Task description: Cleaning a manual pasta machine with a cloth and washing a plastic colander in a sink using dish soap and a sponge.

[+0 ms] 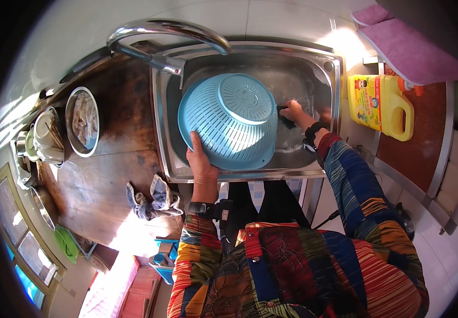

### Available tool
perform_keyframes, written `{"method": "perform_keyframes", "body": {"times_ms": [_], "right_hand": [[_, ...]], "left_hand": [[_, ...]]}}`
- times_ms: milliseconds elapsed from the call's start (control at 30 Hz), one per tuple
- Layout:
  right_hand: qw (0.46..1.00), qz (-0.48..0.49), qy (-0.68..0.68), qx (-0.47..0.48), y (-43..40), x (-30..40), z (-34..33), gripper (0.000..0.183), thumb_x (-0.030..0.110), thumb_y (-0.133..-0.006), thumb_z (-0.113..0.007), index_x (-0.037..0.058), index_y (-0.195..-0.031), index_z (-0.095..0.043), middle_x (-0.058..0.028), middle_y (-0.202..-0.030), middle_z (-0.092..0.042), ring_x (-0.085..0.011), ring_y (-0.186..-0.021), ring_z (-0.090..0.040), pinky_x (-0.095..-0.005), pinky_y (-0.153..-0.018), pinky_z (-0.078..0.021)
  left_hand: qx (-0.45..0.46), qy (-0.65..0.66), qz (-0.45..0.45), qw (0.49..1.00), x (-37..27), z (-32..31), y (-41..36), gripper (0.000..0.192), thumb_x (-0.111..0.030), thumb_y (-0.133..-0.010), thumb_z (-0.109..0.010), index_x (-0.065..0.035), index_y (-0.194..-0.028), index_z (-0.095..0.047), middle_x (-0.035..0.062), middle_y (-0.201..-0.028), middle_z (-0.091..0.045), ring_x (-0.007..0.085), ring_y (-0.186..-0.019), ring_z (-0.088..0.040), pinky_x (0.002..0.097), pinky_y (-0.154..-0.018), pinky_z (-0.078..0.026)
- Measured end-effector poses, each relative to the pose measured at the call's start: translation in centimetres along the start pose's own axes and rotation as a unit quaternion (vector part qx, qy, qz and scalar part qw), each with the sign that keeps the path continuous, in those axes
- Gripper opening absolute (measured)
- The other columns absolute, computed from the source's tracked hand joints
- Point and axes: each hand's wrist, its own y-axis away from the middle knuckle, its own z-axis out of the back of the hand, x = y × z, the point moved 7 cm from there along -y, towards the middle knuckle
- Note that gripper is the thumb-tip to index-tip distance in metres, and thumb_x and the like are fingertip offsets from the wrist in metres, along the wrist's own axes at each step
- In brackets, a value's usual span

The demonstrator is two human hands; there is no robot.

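Note:
My left hand [203, 163] grips the near rim of a blue plastic colander [229, 119], which is tilted over the stainless steel sink [334, 95] with its slotted base facing up and to the right. Beside the colander's base, my right hand [294, 113] holds a dark green scouring pad [287, 119] over the sink basin. Water or suds glisten on the basin floor around it. The chrome faucet [165, 26] arches over the sink's back left; no stream shows from its spout.
Left of the sink, a wooden counter [113, 171] bears a metal bowl of pale food [85, 121], stacked cups [46, 135] and a crumpled cloth [153, 200]. A yellow detergent jug [382, 105] stands at the right, near a pink cloth [411, 47].

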Motion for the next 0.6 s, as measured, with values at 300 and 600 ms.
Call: {"method": "perform_keyframes", "body": {"times_ms": [300,600], "right_hand": [[0.878,0.416,-0.177,-0.158,12.1,14.1,9.9,0.025,0.0,-0.075,-0.059,0.0032,-0.1,-0.058,-0.0112,-0.106,-0.055,-0.0238,-0.099,-0.054,-0.0331,-0.082,-0.0463],[0.877,0.455,-0.117,-0.098,11.8,19.0,8.7,0.017,0.003,-0.074,-0.057,0.001,-0.09,-0.061,-0.0117,-0.098,-0.057,-0.0282,-0.089,-0.057,-0.0349,-0.077,-0.0468]], "left_hand": [[0.018,0.024,-0.029,0.999,-0.8,-2.4,0.1,0.049,-0.035,-0.085,-0.059,0.0017,-0.115,-0.047,0.0092,-0.105,-0.057,0.018,-0.088,-0.058,0.0307,-0.076,-0.049],[-0.008,-0.05,-0.04,0.998,-1.7,-2.4,0.6,0.048,-0.033,-0.084,-0.061,0.0019,-0.114,-0.049,0.0095,-0.104,-0.058,0.018,-0.09,-0.058,0.0309,-0.078,-0.048]]}}
